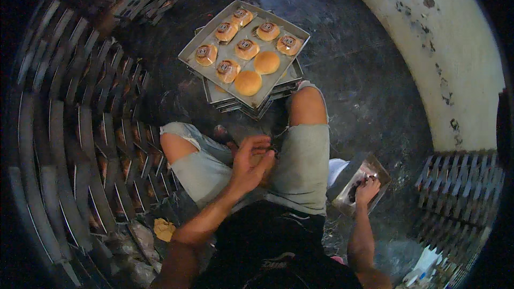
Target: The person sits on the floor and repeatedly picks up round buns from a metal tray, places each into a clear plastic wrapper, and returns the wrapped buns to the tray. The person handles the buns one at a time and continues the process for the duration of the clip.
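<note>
My left hand [249, 165] is raised over my lap, its fingers curved and the thumb apart. A blurred brownish shape lies behind the thumb; whether the hand holds it is not clear. At the right, my right hand [367, 189] reaches into a small metal tray [342, 202], fingertips pinched at some small dark pieces [353, 191]. Beyond my knees, a square metal baking tray [235, 11] carries several round buns. Most are in clear wrappers with a dark round printed mark, such as the wrapped bun [247, 49]. Two plain golden buns [248, 83] sit at its near corner.
More metal trays [277, 93] are stacked crookedly beneath the bun tray. Racks of overlapping metal trays [84, 128] rise at the left, others [457, 184] at the right. A white item [336, 169] lies beside my knee, a yellowish crumpled thing [164, 229] by my left elbow.
</note>
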Action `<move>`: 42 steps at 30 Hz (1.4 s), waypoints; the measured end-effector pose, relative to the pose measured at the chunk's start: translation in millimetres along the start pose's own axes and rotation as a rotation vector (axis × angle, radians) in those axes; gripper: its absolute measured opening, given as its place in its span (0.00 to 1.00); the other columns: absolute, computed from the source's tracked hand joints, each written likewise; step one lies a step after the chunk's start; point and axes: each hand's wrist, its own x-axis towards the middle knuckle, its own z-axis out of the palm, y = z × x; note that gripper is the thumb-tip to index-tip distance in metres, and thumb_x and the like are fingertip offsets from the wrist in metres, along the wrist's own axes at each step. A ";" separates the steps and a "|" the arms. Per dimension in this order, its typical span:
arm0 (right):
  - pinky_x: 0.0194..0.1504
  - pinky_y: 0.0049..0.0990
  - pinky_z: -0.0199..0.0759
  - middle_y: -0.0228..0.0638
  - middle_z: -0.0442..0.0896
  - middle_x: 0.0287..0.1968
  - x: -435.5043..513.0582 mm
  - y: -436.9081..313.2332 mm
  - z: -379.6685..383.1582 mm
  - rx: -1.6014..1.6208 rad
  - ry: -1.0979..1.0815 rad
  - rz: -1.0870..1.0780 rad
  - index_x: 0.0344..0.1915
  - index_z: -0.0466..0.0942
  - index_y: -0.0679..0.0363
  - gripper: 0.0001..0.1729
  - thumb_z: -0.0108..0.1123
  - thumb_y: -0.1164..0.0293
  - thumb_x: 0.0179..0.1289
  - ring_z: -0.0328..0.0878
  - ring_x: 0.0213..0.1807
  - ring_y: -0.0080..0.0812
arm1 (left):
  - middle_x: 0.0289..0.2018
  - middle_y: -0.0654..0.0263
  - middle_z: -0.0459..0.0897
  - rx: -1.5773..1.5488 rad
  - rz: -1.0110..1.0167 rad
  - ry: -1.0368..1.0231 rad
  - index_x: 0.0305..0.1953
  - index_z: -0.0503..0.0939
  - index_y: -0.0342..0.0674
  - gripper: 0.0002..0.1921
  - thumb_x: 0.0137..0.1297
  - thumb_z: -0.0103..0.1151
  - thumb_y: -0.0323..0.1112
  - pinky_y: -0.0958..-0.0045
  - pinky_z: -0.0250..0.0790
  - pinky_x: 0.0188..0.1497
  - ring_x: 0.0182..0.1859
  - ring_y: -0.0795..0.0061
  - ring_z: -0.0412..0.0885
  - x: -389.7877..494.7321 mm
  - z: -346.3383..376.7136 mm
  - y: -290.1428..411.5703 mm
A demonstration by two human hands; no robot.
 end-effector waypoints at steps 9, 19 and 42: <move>0.58 0.29 0.75 0.36 0.86 0.54 74.0 -196.9 -193.1 1.148 0.312 0.128 0.46 0.83 0.64 0.05 0.66 0.78 0.71 0.81 0.54 0.29 | 0.75 0.46 0.65 0.120 0.238 -0.271 0.79 0.55 0.34 0.60 0.49 0.85 0.41 0.53 0.55 0.79 0.78 0.50 0.62 -6.0 133.9 6.8; 0.54 0.24 0.72 0.31 0.86 0.44 94.5 -288.1 -186.1 1.797 0.059 0.262 0.55 0.81 0.62 0.19 0.74 0.75 0.65 0.80 0.46 0.21 | 0.44 0.64 0.87 -0.250 0.200 -0.044 0.53 0.81 0.35 0.10 0.75 0.63 0.30 0.71 0.73 0.54 0.47 0.75 0.81 37.7 95.7 22.2; 0.55 0.47 0.78 0.56 0.86 0.50 325.0 -582.5 44.9 0.222 -0.562 -0.470 0.57 0.76 0.69 0.49 0.77 0.38 0.50 0.84 0.53 0.59 | 0.41 0.72 0.83 -1.012 -0.638 0.588 0.47 0.80 0.48 0.15 0.79 0.60 0.53 0.72 0.72 0.44 0.42 0.75 0.78 85.2 -104.9 -122.7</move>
